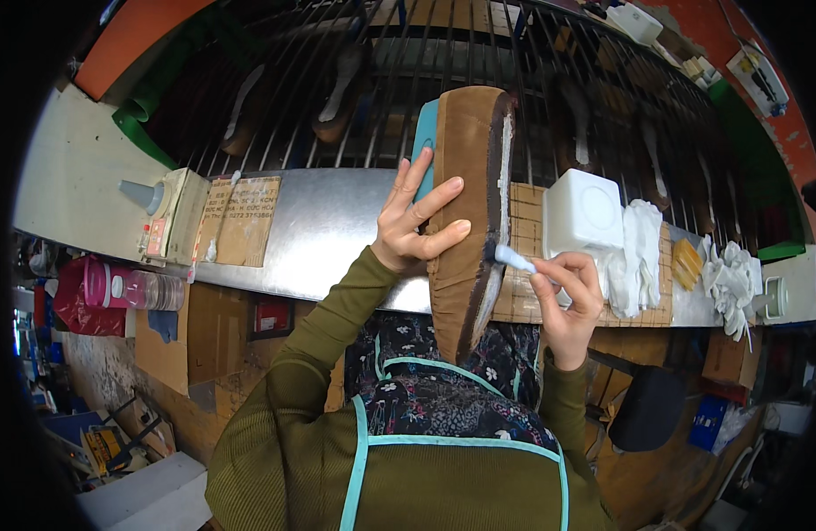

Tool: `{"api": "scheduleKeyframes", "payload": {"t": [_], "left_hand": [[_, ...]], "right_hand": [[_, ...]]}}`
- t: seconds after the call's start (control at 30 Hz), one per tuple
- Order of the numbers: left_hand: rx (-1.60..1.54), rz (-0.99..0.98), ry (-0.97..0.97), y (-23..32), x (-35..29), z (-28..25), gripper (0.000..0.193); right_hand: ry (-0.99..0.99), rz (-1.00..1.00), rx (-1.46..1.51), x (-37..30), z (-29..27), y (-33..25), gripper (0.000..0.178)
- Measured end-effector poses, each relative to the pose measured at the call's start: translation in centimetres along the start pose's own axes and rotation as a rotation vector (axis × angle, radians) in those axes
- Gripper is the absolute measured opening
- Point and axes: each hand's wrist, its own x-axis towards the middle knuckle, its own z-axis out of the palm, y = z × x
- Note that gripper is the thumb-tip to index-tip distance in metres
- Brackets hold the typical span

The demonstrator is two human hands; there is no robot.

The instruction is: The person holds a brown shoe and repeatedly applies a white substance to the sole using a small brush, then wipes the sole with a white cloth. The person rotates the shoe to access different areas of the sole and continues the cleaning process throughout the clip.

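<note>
A brown suede shoe upper [465, 168] stands on its side in front of me, stretched over a turquoise shoe last [424, 133]. My left hand [412, 221] grips it from the left, fingers spread on the suede and the last. Along the right edge of its underside runs a whitish coated strip. Between the thumb and fingers of my right hand [572, 305] is a small brush [516, 259] with a pale blue-white handle. Its dark tip touches the shoe's lower edge, near the strip. The shoe's far side is hidden.
Beyond the metal bench top [324, 221] is a rack of dark bars holding several shoes [344, 93]. At right are a white square container [582, 212], white gloves [640, 257] and a yellow block [687, 264]. Cardboard [241, 221] and a cream box [179, 212] lie left.
</note>
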Motion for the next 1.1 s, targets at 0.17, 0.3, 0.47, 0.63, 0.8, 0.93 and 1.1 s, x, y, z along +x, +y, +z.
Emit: {"api": "scheduleKeyframes", "payload": {"t": [0.17,0.3,0.47,0.63,0.8,0.93,1.1], "left_hand": [[-0.071,0.004,0.008,0.0,0.2,0.5,0.036],[-0.09,-0.006,0.041,0.1,0.3,1.1,0.038],[-0.212,-0.107,-0.002,0.8,0.6,0.8,0.045],[-0.51,-0.255,0.097,-0.1,0.2,1.8,0.046],[-1.012,-0.88,-0.004,0.8,2.0,-0.1,0.058],[-1.524,-1.163,0.233,-0.1,-1.0,0.8,0.08],[-2.105,-1.209,0.213,2.9,0.6,0.9,0.107]], "right_hand": [[-0.006,0.002,0.142,0.9,-0.5,0.6,0.016],[0.032,-0.005,0.114,0.8,-0.1,0.0,0.017],[-0.211,0.062,0.316,-1.5,-2.5,0.2,0.015],[0.059,0.319,0.254,-4.3,-7.2,3.3,0.015],[0.144,0.439,-0.5,-4.9,-9.2,5.0,0.011],[0.205,0.085,-0.9,-5.2,-7.9,7.3,0.006],[0.068,-0.021,-1.038,-4.2,-8.4,6.4,0.003]]}}
